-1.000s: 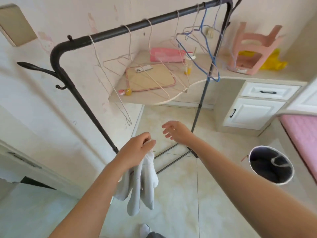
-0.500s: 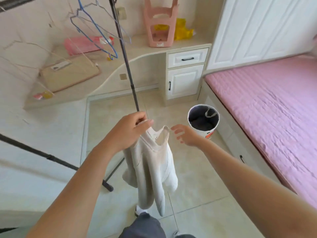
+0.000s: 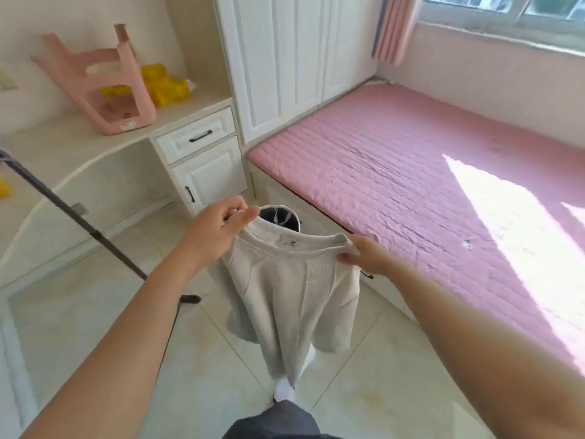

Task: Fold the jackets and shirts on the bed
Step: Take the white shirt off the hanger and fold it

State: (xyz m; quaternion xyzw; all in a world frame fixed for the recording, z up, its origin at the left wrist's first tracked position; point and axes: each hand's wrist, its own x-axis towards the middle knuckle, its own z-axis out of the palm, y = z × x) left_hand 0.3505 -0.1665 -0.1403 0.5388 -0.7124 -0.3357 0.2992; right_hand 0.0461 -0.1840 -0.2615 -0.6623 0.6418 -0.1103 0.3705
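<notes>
I've got the cream shirt [image 3: 294,289] pinched at both ends of its neckline, left hand [image 3: 218,226] and right hand [image 3: 364,255] each gripping a side. It hangs over the tiled floor [image 3: 95,312], just beside the pink bed [image 3: 411,185], with a bin [image 3: 278,217] behind it.

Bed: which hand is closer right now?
Right. The right hand, holding one end of the shirt collar, is by the near edge of the bed; the left hand holds the other end, farther out over the floor.
</notes>
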